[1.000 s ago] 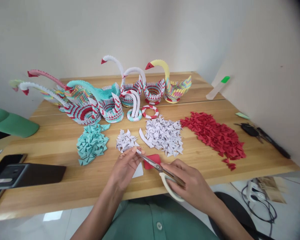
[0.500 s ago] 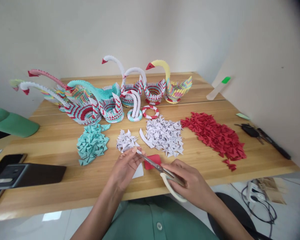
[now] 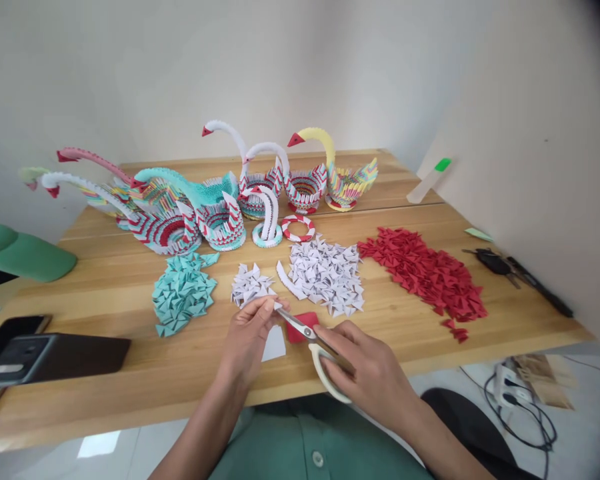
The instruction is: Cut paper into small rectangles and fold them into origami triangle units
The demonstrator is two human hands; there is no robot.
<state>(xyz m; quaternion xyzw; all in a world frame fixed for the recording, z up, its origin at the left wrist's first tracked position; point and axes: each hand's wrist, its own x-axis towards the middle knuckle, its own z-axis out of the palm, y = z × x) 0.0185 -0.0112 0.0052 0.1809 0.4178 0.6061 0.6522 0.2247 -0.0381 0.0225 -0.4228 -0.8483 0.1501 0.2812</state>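
Note:
My left hand [image 3: 247,337] is closed in a pinch on a small white paper piece [image 3: 277,306], mostly hidden by the fingers. My right hand [image 3: 367,367] grips a pair of scissors [image 3: 308,332] with cream handles, their blade tips right at that paper. Below the blades lie a red paper square [image 3: 300,331] and a flat white sheet [image 3: 275,345]. Just beyond my left fingers is a small heap of folded white triangles [image 3: 251,285]. A larger white heap [image 3: 329,277] sits to its right, with a curved white strip [image 3: 289,281] of joined pieces between them.
Several folded-paper swans [image 3: 220,223] line the back, near a red-and-white ring [image 3: 299,229]. Teal pieces [image 3: 184,290] lie left, red pieces [image 3: 425,273] right. A green bottle [image 3: 27,253], a dark stand [image 3: 75,353] and keys [image 3: 495,261] are near the sides.
The scissors and my right hand have shifted slightly left, toward the pinched paper. My left hand keeps its pinch. The whole view has shifted a little.

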